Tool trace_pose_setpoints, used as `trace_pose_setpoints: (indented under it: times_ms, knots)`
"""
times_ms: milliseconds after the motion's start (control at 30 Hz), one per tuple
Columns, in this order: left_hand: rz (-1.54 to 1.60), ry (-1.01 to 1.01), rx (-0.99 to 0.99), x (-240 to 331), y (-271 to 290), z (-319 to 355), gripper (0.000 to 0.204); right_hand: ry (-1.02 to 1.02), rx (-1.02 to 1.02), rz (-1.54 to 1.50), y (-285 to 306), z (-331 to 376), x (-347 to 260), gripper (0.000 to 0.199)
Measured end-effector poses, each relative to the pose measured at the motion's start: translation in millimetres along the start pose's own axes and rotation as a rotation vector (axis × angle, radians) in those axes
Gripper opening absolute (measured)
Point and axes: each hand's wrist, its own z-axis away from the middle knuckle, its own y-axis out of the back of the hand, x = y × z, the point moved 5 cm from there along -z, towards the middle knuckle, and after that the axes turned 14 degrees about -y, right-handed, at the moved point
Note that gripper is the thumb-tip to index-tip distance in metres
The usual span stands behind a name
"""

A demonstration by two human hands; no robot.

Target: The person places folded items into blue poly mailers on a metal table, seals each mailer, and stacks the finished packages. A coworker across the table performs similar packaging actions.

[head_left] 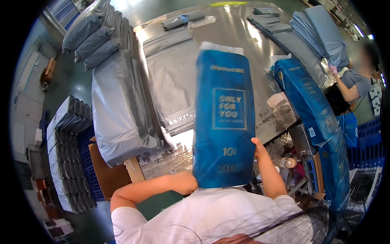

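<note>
Upright in front of my chest is a tall, full blue plastic package point(223, 140) with pale printing and a whitish top edge. My left hand point(185, 182) is closed at its lower left edge, the fingertips partly hidden by the package. On the opposite side, my right hand point(261, 149) grips the lower right edge, thumb showing and the other fingers out of sight behind it. Just beyond the package, a stack of flat grey plastic bags point(168, 77) lies on the metal table point(227, 24).
Grey wrapped bundles point(120, 110) are piled along the table's left side, and more point(67, 162) stand farther left. More blue packages point(302, 95) lean at the right, near a cluttered lower shelf. A co-worker's gloved hand point(333, 69) touches a blue-grey bundle point(325, 34) at the far right.
</note>
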Motion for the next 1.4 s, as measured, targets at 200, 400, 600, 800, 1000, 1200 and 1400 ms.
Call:
trace_pose_setpoints:
  times_ms: [200, 400, 600, 800, 1000, 1200, 1400]
  knots:
    - [-0.402, 0.935, 1.079, -157.6, 49.8, 102.9, 0.023, -0.198, -0.181, 0.396, -24.9, -33.5, 21.9, 0.111]
    - [-0.737, 1.055, 1.005, -262.0, 49.9, 97.0, 0.014, -0.383, -0.340, 0.705, -5.4, -27.7, 30.1, 0.117]
    - [-0.807, 0.896, 0.991, -269.1, 54.8, 100.0, 0.003, -0.337, -0.373, 1.496, 16.7, -72.0, -48.6, 0.045]
    - [-0.664, 1.127, 1.135, -299.5, 78.1, 114.2, 0.011, 0.485, 0.185, 1.619, -29.8, -229.5, -151.5, 0.041]
    - [-0.429, 1.208, 1.623, -318.0, 91.3, 152.3, 0.010, 0.549, 0.609, 2.176, -43.7, -278.0, -145.0, 0.018]
    - [-0.097, 1.110, 1.748, -288.2, 111.6, 142.8, 0.012, 1.060, 0.631, 2.026, -63.9, -273.0, -161.4, 0.019]
    - [-0.751, 0.540, 1.594, -220.8, 81.9, 107.8, 0.014, 0.933, 0.533, 1.162, -36.1, -222.3, -129.0, 0.025]
